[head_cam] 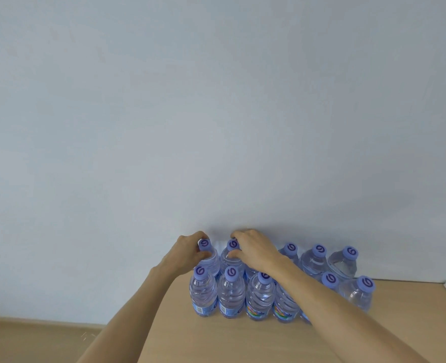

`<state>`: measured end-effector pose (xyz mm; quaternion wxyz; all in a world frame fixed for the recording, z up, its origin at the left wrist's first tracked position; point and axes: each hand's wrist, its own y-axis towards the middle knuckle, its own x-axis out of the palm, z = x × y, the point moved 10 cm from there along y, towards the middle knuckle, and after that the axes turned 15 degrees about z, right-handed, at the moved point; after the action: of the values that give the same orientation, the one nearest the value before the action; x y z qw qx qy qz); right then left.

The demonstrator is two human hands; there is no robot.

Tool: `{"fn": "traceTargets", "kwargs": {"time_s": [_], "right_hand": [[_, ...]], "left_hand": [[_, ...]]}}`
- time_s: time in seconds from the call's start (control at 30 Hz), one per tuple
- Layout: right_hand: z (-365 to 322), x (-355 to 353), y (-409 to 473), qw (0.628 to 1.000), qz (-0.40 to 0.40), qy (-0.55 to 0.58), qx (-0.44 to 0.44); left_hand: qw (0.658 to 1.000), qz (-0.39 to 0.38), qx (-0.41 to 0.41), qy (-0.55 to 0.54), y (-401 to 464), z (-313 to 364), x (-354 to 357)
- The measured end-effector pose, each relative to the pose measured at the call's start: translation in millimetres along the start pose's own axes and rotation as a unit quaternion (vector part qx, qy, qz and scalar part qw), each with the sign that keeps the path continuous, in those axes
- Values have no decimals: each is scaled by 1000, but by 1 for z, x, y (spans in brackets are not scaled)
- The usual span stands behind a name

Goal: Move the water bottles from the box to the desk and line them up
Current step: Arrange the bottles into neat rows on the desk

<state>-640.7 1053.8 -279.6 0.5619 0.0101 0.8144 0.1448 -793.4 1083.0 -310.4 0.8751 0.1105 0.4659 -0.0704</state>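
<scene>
A tan desk against a pale wall; at 5 o'clock, two rear water bottles are gripped by the left hand and right hand.

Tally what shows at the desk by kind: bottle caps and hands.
Bottle caps: 10 showing; the right arm may hide more.
Hands: 2, left hand and right hand, each gripping a bottle in the back row.
Total: 12
</scene>
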Motion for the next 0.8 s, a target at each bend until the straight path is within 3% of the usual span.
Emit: {"fn": "traceTargets", "kwargs": {"time_s": [0.17,0.3,0.47,0.6,0.8], "right_hand": [[-4,3,0,999,20,-42,-1],[-2,5,0,1000,-3,12,6],[1,6,-4,997,-32,68,10],[10,5,-4,999,-9,2,44],[4,8,-4,1000,-7,-7,12]], "left_hand": [[1000,9,17,-23,-1,5,-2],[998,-9,61,-21,-3,10,-3],[998,-28,59,-10,1,10,-1],[998,-21,56,-10,0,8,-2],[998,-20,53,-14,-1,10,-3]]}}
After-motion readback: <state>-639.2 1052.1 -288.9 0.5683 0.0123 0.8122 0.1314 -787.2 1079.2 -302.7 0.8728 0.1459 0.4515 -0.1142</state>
